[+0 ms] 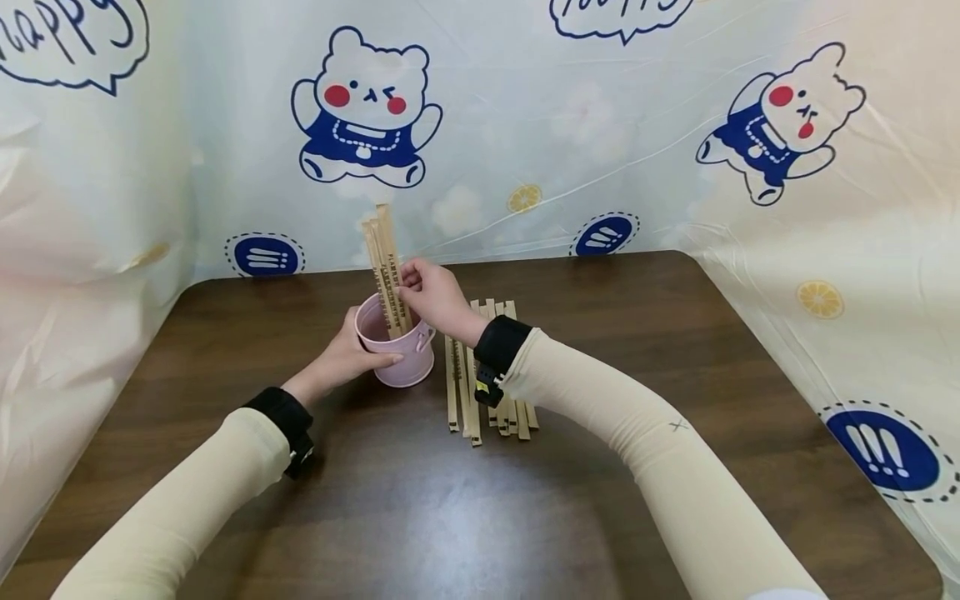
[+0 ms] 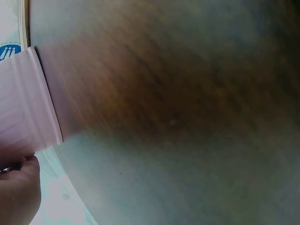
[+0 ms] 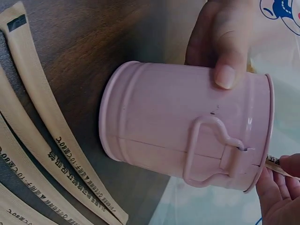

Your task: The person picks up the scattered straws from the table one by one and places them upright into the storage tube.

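Note:
A small pink metal bucket [image 1: 408, 362] with wire side handles stands on the table, and my left hand [image 1: 337, 358] grips it round the left side, thumb across the front. Several paper-wrapped straws [image 1: 381, 267] with printed lettering stand in it, leaning left and rising well above the rim. Over the rim's right side, my right hand [image 1: 441, 302] pinches one wrapped straw [image 3: 273, 165] between thumb and fingers. More wrapped straws [image 1: 453, 392] lie loosely side by side on the table, right of the bucket, partly hidden by the right wrist.
The dark wooden table [image 1: 360, 517] has rounded corners. A pale cloth [image 1: 480, 142] with cartoon bears hangs behind and at both sides. Black wrist straps with small cameras sit over cream sleeves [image 1: 637, 400].

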The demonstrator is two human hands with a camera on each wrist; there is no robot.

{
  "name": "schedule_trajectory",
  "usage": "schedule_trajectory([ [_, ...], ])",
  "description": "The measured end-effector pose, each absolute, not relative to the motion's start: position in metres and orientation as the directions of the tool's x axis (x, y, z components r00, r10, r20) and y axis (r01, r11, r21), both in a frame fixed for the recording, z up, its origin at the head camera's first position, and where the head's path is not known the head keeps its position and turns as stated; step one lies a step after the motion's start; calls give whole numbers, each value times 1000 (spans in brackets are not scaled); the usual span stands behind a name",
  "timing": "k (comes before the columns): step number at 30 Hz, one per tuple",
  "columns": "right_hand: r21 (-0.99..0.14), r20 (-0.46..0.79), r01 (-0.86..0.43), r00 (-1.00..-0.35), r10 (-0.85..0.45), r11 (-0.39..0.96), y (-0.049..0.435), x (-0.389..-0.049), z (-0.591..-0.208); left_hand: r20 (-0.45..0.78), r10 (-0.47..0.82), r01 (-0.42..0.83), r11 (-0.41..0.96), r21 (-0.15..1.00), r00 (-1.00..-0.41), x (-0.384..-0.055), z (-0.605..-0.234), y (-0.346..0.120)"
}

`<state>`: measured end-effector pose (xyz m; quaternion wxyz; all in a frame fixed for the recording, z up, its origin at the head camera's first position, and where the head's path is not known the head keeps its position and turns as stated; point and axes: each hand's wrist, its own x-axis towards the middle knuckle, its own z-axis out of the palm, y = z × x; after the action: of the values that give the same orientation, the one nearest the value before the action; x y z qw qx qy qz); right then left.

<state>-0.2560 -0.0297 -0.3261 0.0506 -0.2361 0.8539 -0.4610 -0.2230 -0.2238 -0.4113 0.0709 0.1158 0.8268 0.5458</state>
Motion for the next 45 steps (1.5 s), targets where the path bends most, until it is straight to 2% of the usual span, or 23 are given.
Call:
schedule_trajectory([
  [13, -795, 129, -360, -887, -444, 488, -27, -256, -328, 50, 260, 143, 352, 925, -964, -224, -412, -222],
  [21, -790, 131, -351, -898, -421, 503, -22, -254, -329, 29, 265, 128, 365, 922, -964, -224, -412, -222],
  [33, -798, 81, -282, -926, -369, 533, -15, -262, -336, 25, 252, 120, 369, 922, -967, -224, -412, -222],
  [45, -795, 110, -299, -927, -360, 528, 26, -279, -346, 4, 258, 107, 384, 917, -966, -222, -408, -222],
])
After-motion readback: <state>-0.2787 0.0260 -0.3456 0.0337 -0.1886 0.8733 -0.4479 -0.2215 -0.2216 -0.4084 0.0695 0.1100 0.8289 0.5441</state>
